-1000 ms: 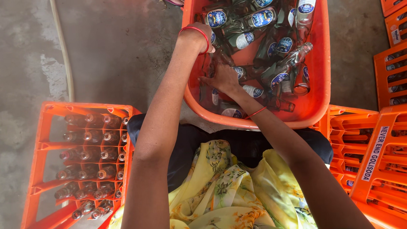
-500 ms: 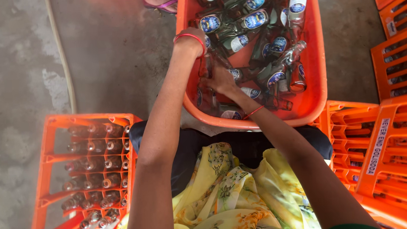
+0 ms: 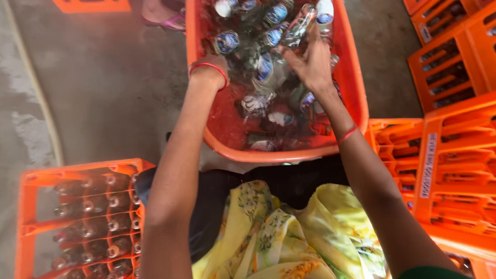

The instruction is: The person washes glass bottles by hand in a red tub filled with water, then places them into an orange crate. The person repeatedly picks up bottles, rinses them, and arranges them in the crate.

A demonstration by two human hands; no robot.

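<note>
A: Both hands sit elsewhere in the tub than half a second ago: the right hand (image 3: 311, 61) has risen from the near end toward the far end, and the left hand (image 3: 211, 66) has drawn to the left wall.

B: Step in hand?

A: Sorting through the glass bottles (image 3: 267, 71) lying jumbled in the wet orange tub (image 3: 352, 96), by my judgement. Right hand is half open, fingers spread and curled over a clear bottle (image 3: 299, 25) near the tub's far right corner; touching it, not closed round it as far as I can see.

B: Left?

A: At the tub's left wall, a red bangle at the wrist. Fingers are hidden behind the wrist, so I cannot tell how far open or what they hold.

B: Next move calls for?

A: Probably a full wrap round the slick bottle's neck before lifting. A crate of upright bottles (image 3: 84, 230) stands left of the tub, nearer the person; empty crates (image 3: 466, 158) stand on the tub's right.
</note>
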